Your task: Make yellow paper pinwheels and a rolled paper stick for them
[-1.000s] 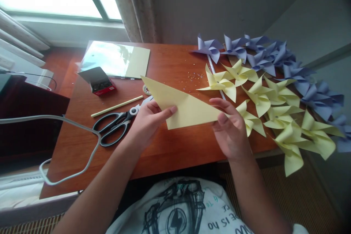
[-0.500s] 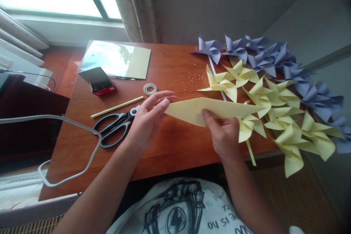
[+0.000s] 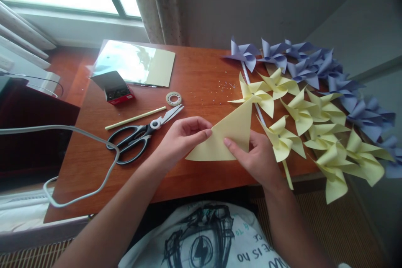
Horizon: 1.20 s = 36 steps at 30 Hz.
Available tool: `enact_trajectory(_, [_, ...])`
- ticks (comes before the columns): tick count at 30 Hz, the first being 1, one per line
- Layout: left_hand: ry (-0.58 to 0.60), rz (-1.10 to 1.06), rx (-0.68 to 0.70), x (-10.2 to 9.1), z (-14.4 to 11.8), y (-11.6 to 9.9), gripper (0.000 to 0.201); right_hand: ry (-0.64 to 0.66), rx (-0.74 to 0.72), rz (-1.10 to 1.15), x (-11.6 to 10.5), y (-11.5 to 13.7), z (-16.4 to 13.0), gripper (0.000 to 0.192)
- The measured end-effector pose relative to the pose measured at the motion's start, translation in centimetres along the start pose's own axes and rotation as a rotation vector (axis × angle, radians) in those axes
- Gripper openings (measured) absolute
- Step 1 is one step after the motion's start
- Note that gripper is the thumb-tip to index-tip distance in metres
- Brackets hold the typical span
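So on the wooden table (image 3: 201, 71), starting far left of the scissors (image 3: 141, 133), a grey cable (image 3: 78, 134) loops over the table's left edge and nearly touches the scissor handles. Behind the scissors sit a small red-and-black box (image 3: 114, 88), a shiny plastic sleeve with yellow paper (image 3: 135, 63), a pale stick (image 3: 135, 118) lying just behind the blades, and a tape roll (image 3: 173, 98) right by the blade tips. Just right of the scissors, the left hand (image 3: 179, 140) has its fingers curled, pinching the left side of a folded yellow paper triangle (image 3: 229, 136). That triangle rests near the table's front edge, bottom edge running left-right, sharp tip pointing up and to the right, away from the scissors. The right hand (image 3: 257, 155) presses on it from the right, fingers flat on the paper, thumb side underneath. There's bare wood behind the triangle, out to some tiny scraps (image 3: 224, 88). Farther right it's crowded: yellow pinwheels (image 3: 301, 113) start just beside the triangle's tip, then purple pinwheels (image 3: 314, 67) along the back and right edge, some hanging off.
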<state>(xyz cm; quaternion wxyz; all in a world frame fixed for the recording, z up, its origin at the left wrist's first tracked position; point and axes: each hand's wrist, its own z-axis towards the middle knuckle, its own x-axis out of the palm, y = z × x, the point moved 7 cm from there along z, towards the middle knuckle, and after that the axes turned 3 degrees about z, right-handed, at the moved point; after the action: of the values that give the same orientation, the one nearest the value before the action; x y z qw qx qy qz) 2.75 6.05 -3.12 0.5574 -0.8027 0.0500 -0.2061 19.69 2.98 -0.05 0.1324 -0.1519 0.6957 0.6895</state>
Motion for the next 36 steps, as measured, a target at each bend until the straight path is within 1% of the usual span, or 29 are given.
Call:
enact_trajectory(11, [-0.009, -0.015, 0.021, 0.1, 0.1, 0.1, 0.019, -0.002, 0.022, -0.026, 0.2, 0.3, -0.2, 0.016])
enact_trajectory(18, [-0.008, -0.032, 0.01, 0.0, 0.1, 0.3, 0.02, -0.007, -0.002, -0.063, 0.4, 0.3, -0.3, 0.017])
enact_trajectory(22, [-0.034, -0.03, 0.008, -0.1, 0.1, 0.3, 0.021, -0.039, -0.045, -0.108, 0.4, 0.4, -0.4, 0.016])
enact_trajectory(25, [-0.059, -0.034, 0.006, -0.1, 0.1, 0.3, 0.02, -0.098, -0.135, -0.153, 0.3, 0.8, -0.5, 0.011])
enact_trajectory(27, [-0.067, -0.035, 0.009, -0.1, 0.1, 0.3, 0.019, -0.134, -0.244, -0.161, 0.3, 1.3, -0.7, 0.012])
enact_trajectory(29, [-0.074, -0.034, 0.006, -0.1, 0.1, 0.2, 0.02, -0.12, -0.378, -0.146, 0.5, 2.0, -1.0, 0.024])
enact_trajectory(32, [-0.09, -0.058, -0.035, 0.0, 0.1, 0.1, 0.025, -0.038, -0.569, -0.18, 1.1, 2.8, -1.5, 0.042])
enact_trajectory(34, [-0.096, -0.098, -0.072, 0.1, 0.0, 0.1, 0.029, -0.005, -0.649, -0.236, 1.4, 3.0, -1.9, 0.049])
enact_trajectory(36, [-0.096, -0.124, -0.085, 0.1, 0.0, 0.1, 0.03, 0.002, -0.687, -0.272, 1.5, 3.0, -2.1, 0.053])
